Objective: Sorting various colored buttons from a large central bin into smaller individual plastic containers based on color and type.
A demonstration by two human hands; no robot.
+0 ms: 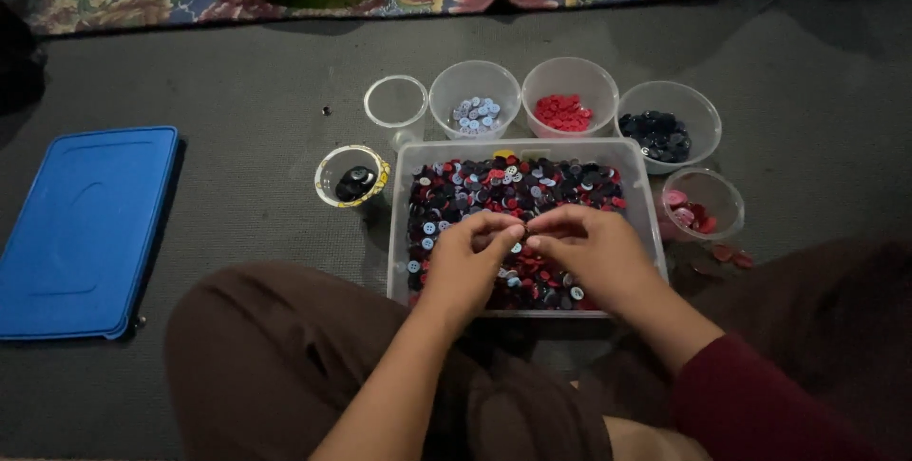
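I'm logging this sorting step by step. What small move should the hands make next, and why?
Probably lift the fingertips out with one button: both the left hand and right hand pinch together over the mixed buttons in the clear tub, while sorted cups wait beyond.

a clear rectangular plastic tub [638, 197] sits on the grey floor just in front of the person's knees, filled with a heap of small mixed buttons [494, 185] in red, dark blue, black and pale blue. the buttons lie flat and jumbled, covering the bottom, partly hidden at the near side.
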